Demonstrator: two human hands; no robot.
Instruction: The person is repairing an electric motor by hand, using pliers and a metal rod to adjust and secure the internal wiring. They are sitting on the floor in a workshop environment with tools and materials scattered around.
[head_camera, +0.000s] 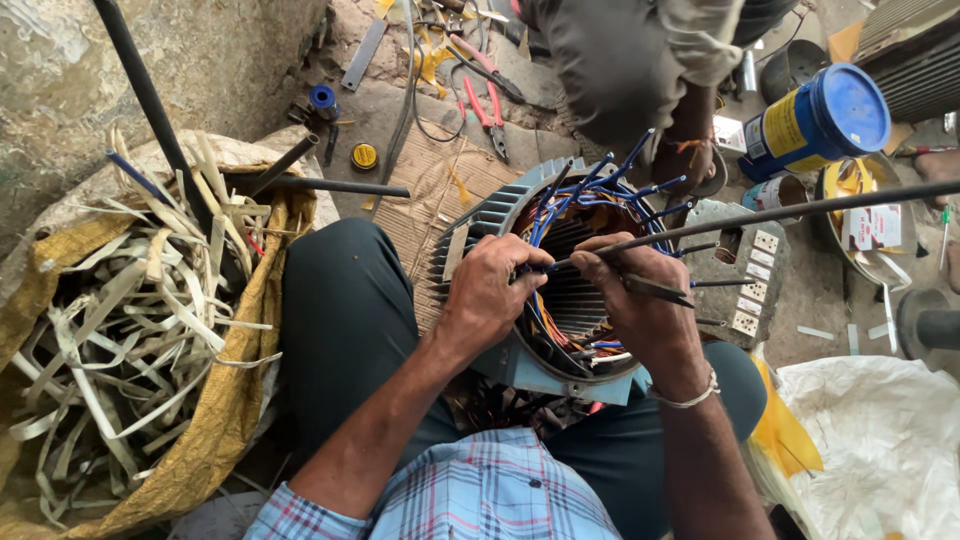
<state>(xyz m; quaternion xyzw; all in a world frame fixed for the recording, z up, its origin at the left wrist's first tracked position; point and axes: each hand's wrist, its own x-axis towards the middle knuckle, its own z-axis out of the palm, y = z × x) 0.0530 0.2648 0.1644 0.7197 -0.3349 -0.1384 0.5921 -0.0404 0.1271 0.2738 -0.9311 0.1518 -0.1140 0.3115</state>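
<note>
While the motor stator rests on the person's lap, the left hand curls over its rim pinching wires, and the right hand grips a thin tool.

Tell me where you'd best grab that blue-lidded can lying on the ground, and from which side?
Grip the blue-lidded can around its round yellow-and-blue body, coming from above. It lies tilted on its side with the lid facing up and right, so the curved wall is exposed, though tins and clutter crowd it below.
</note>
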